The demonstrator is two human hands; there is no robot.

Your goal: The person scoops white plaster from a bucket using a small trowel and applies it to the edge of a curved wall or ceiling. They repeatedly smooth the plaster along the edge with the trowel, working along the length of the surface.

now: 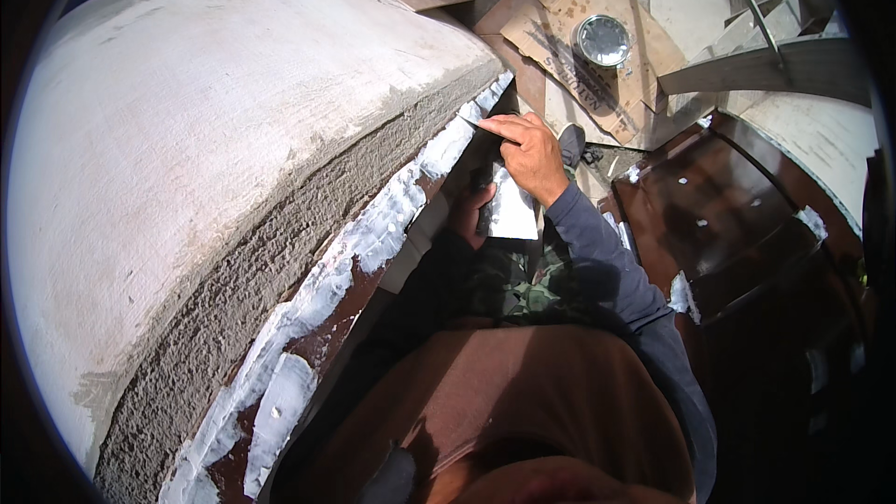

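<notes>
My right hand (534, 157) reaches to the far end of a strip of white filler (373, 233), its fingers pressed together and pointing left. A thin dark edge shows at the fingertips; what it belongs to I cannot make out. Lower and partly in shadow, my left hand (474, 215) grips a flat, bright white plate (512, 207) in front of my body. The filler lies unevenly along a brown edge (350, 303), with brown showing through in places. Beside it runs a band of rough grey mortar (252, 261), bordering a pale wall surface (187, 93).
A round tin (602, 41) stands on flattened cardboard (560, 14) at the far right. Glossy brown panels (719, 215) with white filler spots lie to my right. A curved grey metal band (775, 70) crosses above them.
</notes>
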